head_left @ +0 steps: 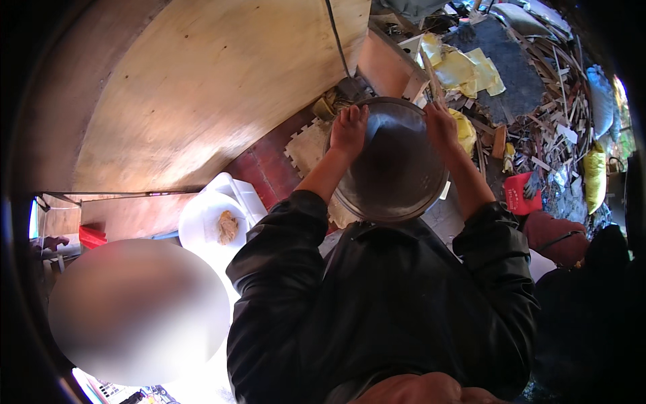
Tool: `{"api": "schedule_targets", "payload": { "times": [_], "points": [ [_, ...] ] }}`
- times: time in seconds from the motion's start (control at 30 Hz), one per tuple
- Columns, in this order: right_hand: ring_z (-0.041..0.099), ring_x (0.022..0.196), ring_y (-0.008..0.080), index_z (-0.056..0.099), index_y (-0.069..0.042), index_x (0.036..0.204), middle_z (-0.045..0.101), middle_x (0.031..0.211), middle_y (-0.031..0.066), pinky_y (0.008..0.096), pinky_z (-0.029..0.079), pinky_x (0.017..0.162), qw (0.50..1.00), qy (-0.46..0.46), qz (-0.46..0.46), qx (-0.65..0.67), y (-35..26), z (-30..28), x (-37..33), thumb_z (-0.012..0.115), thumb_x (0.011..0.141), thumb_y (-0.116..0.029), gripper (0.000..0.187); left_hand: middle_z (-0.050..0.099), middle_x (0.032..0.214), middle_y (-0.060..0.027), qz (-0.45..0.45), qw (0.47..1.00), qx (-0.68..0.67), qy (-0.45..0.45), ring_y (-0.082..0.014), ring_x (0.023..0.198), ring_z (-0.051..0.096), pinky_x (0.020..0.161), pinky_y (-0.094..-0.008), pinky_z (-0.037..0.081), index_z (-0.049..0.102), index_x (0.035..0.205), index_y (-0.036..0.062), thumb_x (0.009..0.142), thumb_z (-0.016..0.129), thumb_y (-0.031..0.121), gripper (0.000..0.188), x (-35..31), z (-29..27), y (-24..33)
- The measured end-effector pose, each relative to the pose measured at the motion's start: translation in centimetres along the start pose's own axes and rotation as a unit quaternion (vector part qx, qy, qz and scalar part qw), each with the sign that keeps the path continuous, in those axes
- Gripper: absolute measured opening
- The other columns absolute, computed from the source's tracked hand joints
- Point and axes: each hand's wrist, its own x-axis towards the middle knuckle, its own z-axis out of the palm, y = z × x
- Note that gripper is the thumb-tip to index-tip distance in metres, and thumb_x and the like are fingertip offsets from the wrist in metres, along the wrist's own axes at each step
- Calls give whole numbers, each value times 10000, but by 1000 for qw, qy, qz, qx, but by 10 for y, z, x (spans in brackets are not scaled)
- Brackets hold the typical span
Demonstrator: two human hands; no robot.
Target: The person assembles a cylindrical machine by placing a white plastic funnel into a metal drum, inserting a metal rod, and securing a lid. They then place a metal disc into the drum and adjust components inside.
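In front of my body is a large round metal pan (390, 158), dark in the middle with a lighter rim. My left hand (350, 129) is closed on the far left part of its rim, fingers curled over the edge. On the far right part, my right hand (439, 125) grips the rim in the same way. The near edge of the pan comes close to the front of my dark jacket. Whatever lies under the pan is hidden by it.
A plywood panel (195, 87) fills the upper left. Left of me is a white round container (195, 222) with a tan clump inside. Scrap wood (538, 135), yellow sheets (464, 71), a red container (521, 194) and a yellow sack (595, 178) lie to the right. A blurred patch covers the lower left.
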Motion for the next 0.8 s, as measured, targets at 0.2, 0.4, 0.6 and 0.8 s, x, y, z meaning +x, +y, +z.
{"api": "schedule_targets", "payload": {
  "times": [0.2,0.4,0.6,0.8],
  "points": [
    [581,880,319,603,-77,993,567,966,130,393,475,732,962,-97,-34,253,-105,0,-79,646,767,-112,232,483,1001,-144,5,996,-81,-21,-316,955,529,729,-361,527,487,1160,63,768,539,45,396,-40,-27,-37],
    [559,827,318,627,-63,867,576,911,98,381,465,722,928,-252,-107,251,-134,-28,-164,699,729,-150,179,498,963,-150,52,975,-194,-95,-332,940,519,741,-453,494,535,773,44,772,573,138,101,-103,-52,-39],
    [549,843,302,610,-56,830,562,853,83,398,450,743,957,-192,-127,176,-144,-38,-172,708,687,-133,190,542,887,-86,196,946,-256,8,-272,916,534,824,-440,447,639,815,100,663,693,244,216,-138,-85,-32],
    [542,831,288,587,-51,801,548,838,86,378,452,725,973,-96,-117,172,-163,-14,-189,699,674,-94,175,547,797,-45,229,915,-326,60,-240,832,555,749,-381,455,634,835,123,663,646,182,182,-155,-66,-20]
  ]
}}
